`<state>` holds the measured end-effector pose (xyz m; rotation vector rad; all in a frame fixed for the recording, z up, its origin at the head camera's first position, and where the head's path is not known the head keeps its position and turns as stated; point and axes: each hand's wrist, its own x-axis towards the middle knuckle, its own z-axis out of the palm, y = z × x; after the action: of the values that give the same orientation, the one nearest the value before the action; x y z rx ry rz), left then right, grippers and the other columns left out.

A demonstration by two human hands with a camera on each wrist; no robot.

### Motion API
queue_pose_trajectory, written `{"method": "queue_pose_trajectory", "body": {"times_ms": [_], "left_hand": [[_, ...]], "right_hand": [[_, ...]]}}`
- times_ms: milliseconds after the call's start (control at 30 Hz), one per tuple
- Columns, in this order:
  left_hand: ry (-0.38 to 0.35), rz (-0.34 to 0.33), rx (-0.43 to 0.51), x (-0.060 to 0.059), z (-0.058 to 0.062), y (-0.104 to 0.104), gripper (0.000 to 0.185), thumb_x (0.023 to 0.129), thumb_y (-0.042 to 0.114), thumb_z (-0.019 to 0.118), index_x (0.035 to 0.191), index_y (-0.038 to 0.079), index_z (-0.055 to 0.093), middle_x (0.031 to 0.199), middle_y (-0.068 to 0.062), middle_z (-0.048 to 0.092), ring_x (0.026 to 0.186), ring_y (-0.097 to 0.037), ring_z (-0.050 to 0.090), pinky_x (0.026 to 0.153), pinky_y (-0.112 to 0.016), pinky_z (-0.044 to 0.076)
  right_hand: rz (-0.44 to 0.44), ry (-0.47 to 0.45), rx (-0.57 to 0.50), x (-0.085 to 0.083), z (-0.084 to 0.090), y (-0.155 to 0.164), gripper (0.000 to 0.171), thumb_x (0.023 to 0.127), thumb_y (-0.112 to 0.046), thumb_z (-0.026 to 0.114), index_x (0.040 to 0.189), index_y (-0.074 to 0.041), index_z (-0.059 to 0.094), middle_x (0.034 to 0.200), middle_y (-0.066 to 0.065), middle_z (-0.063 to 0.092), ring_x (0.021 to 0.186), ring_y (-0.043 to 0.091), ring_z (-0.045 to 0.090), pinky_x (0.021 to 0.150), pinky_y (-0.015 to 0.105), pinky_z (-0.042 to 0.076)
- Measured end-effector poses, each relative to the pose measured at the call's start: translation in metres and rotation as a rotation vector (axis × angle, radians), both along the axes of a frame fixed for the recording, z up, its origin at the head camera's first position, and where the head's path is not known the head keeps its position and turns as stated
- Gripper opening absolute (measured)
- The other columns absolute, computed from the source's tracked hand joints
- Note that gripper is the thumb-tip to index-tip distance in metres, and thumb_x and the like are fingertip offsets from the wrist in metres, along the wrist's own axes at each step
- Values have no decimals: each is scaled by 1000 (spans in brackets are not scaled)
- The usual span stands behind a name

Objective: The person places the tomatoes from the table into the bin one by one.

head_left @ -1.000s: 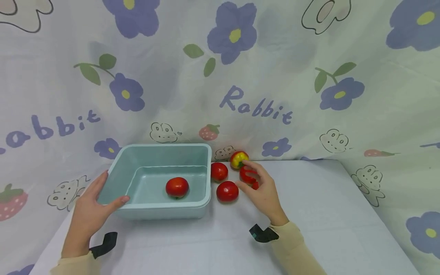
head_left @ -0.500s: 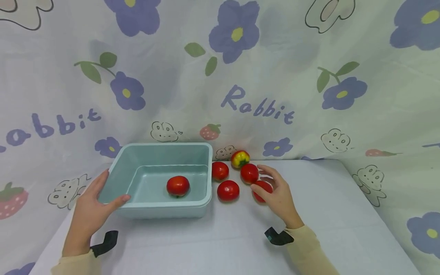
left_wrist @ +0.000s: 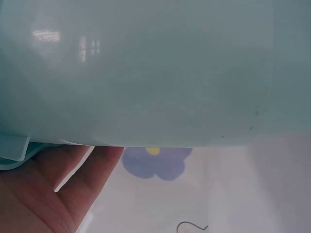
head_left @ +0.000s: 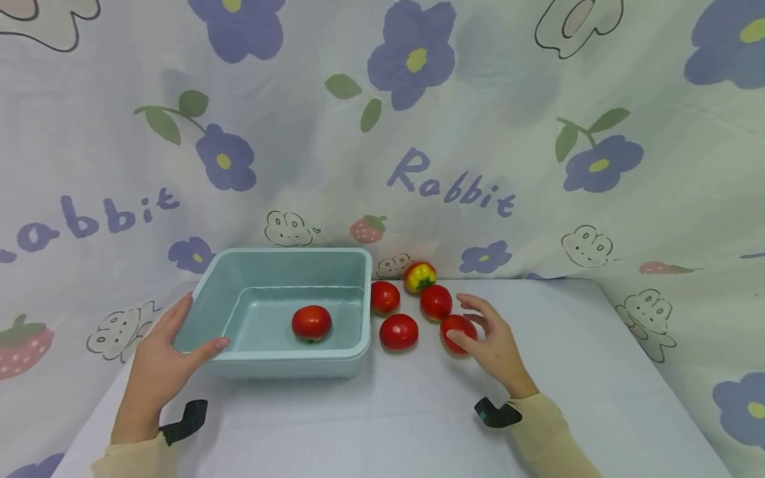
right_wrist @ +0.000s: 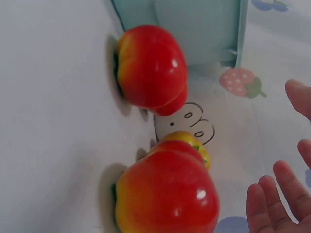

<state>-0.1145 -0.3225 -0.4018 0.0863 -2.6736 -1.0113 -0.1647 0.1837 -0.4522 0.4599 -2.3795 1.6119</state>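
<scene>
My left hand (head_left: 160,368) holds the near left corner of a pale blue-green plastic basin (head_left: 281,367), thumb over the rim and fingers along the outer left wall. In the left wrist view, the basin's wall (left_wrist: 155,73) fills the upper part, with fingers (left_wrist: 92,179) below it. One red tomato (head_left: 311,322) lies in the basin. My right hand (head_left: 499,345) is spread beside the nearest-right tomato (head_left: 457,334) on the table; the right wrist view shows its fingers (right_wrist: 286,187) apart from the tomatoes. That tomato (right_wrist: 167,194) has a yellow underside.
Right of the basin sit more red tomatoes, one by its wall (head_left: 385,298), one in front (head_left: 398,332), one farther right (head_left: 436,302). A yellow-and-red one (head_left: 420,277) with its green top showing lies against the printed cloth backdrop (head_left: 323,166). White cloth covers the table (head_left: 335,425).
My right hand has moved right, away from the back tomatoes, to the nearest-right tomato, which is now more visible. The left hand keeps its place on the basin.
</scene>
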Motion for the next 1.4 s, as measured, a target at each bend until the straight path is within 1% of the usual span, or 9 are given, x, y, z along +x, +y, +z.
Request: {"method": "queue_pose_trajectory", "body": {"times_ms": [167,367,600,800,900,1100,1200,1300,1400], "left_hand": [[-7,6,-4,1,1,2,103,86,40,79,161,8,17,162,-26,21,146,-53,20,105,-78,24],[-4,-3,1,1,2,3,103,86,39,80,161,6,18,162,-27,22,145,-53,21,104,-78,24],[3,-4,1,3,2,3,102,86,38,80,161,6,18,162,-27,23,145,-53,21,105,-78,24],[14,-10,10,3,1,2,102,85,37,80,161,6,19,161,-27,23,146,-52,21,106,-77,23],[8,-6,7,3,1,2,102,85,38,80,161,7,18,162,-27,23,146,-52,21,105,-78,24],[2,1,11,2,2,2,103,85,39,80,161,9,18,162,-25,23,145,-53,23,104,-78,26],[4,2,12,2,1,1,103,85,39,81,161,8,19,162,-25,23,145,-52,23,104,-78,26],[5,3,7,2,1,0,103,85,39,81,161,8,19,162,-25,23,145,-53,23,104,-78,26],[3,4,4,3,1,0,103,85,40,80,161,9,18,162,-25,23,145,-53,23,103,-78,26]], "right_hand": [[-1,-32,35,-1,-6,7,66,84,-16,83,143,-12,53,144,6,53,127,39,50,104,59,45],[18,-80,123,-5,-12,16,68,83,-17,84,143,-14,52,145,8,52,128,41,49,103,62,45],[10,-126,190,-9,-15,21,71,80,-19,86,142,-14,53,144,10,53,128,37,50,102,61,47],[-9,-124,249,-12,-15,22,68,80,-13,85,140,-6,54,141,14,55,125,39,52,101,60,48],[-15,-159,279,-13,-16,22,65,81,-12,84,139,-5,55,139,16,55,124,39,53,99,58,51],[-4,-273,298,-12,-15,21,63,83,-21,84,139,-7,57,138,16,56,123,36,53,97,52,53],[9,-303,302,-12,-16,22,65,83,-23,84,139,-8,56,139,15,56,122,35,54,96,49,55],[18,-297,305,-11,-18,22,66,82,-24,85,139,-8,56,139,15,56,122,35,55,95,47,56],[7,-277,300,-11,-18,22,67,81,-24,85,139,-8,56,138,14,57,122,34,55,95,47,56]]}}
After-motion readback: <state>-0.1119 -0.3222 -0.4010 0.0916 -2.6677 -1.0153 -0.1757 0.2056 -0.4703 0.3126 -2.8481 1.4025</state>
